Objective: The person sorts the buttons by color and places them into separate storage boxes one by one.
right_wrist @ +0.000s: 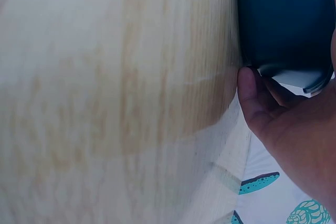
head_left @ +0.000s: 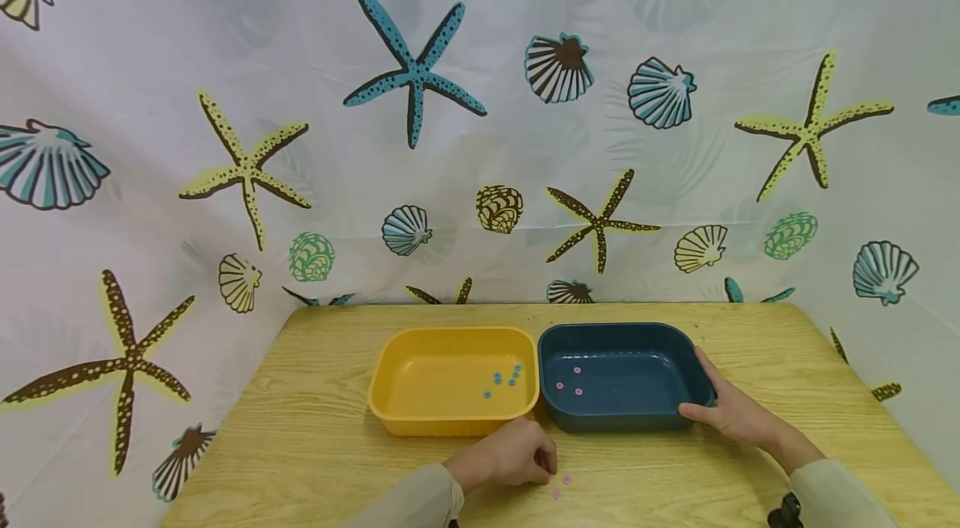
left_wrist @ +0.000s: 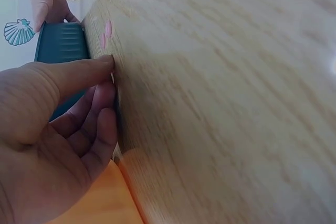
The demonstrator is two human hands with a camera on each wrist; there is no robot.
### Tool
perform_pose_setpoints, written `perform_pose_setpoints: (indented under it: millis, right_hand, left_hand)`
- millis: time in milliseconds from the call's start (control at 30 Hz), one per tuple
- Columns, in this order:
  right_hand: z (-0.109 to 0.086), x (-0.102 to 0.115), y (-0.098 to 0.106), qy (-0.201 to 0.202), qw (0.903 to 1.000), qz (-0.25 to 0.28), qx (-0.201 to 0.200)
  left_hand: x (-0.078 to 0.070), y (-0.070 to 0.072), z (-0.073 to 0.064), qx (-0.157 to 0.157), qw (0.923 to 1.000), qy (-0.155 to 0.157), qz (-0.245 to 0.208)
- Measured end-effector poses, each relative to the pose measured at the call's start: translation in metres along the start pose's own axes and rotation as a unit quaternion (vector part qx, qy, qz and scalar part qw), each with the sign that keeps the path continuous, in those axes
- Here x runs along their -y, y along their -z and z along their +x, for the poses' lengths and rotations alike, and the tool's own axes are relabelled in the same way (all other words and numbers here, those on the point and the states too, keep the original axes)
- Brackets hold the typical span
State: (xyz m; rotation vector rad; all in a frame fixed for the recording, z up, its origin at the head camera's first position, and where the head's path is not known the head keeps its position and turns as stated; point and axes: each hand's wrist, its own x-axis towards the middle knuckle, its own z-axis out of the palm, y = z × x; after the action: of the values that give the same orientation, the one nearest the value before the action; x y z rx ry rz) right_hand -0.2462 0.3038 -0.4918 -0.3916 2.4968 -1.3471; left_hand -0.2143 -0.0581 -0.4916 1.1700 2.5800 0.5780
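My left hand (head_left: pixel 517 453) is low over the table, just in front of the two bins. Its thumb and forefinger pinch together at the tabletop, where a sliver of a pink button seems to show; the fingertips mostly hide it. Two more pink buttons (head_left: pixel 566 480) lie beside those fingertips, also seen ahead of the thumb in the left wrist view. My right hand (head_left: pixel 738 413) holds the dark blue bin (head_left: pixel 622 421) at its right end, thumb by the front corner, fingers along the side. Inside that bin lie three pink buttons (head_left: pixel 577 391).
A yellow bin (head_left: pixel 442 426) stands against the left side of the blue bin, with several blue buttons (head_left: pixel 498 379) toward its right end. Both stand on a wood-grain table (head_left: pixel 300 428). A white curtain (head_left: pixel 480 136) printed with starfish and shells hangs behind and at both sides.
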Motion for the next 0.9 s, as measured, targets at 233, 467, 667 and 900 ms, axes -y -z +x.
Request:
perform_pose_setpoints:
  millis: [233, 467, 667, 900]
  right_hand:
    - [0.000, 0.003, 0.000, -0.003, 1.0000, 0.001, 0.000]
    - [0.000, 0.003, 0.000, -0.003, 1.0000, -0.002, 0.002]
    - [0.001, 0.001, 0.000, -0.007, 1.0000, -0.002, 0.005]
    - [0.001, 0.000, -0.001, -0.006, 0.9999, -0.009, 0.001]
  left_hand:
    - [0.002, -0.001, 0.000, 0.002, 1.0000, 0.002, 0.001]
    - [0.003, -0.001, -0.002, -0.002, 1.0000, -0.007, -0.004]
    - [0.000, 0.004, -0.007, 0.003, 0.9997, 0.009, -0.024]
    - [-0.003, 0.011, -0.011, 0.008, 0.9983, 0.011, -0.056]
